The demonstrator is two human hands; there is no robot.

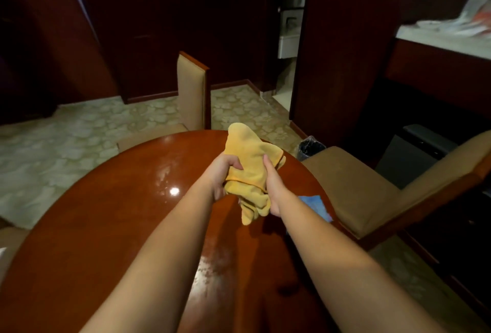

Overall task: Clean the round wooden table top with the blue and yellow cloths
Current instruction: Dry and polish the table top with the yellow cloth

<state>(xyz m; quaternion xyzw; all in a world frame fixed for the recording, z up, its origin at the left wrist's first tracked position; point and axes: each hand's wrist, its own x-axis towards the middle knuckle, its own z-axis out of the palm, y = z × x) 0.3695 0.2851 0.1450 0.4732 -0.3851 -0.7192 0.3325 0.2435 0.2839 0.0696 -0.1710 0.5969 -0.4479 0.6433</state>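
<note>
Yellow cloth (248, 170) between both hands

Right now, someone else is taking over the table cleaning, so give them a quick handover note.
Left hand and right hand both grip the bunched yellow cloth, held up above the round wooden table top.
Blue cloth lies on the table near its right edge, partly hidden by the right forearm.
Done: cannot confirm; streaky patches show on the surface.
Left: spread the yellow cloth and wipe the top, using the blue cloth too.

No readable text, label or number on anything here.
</note>
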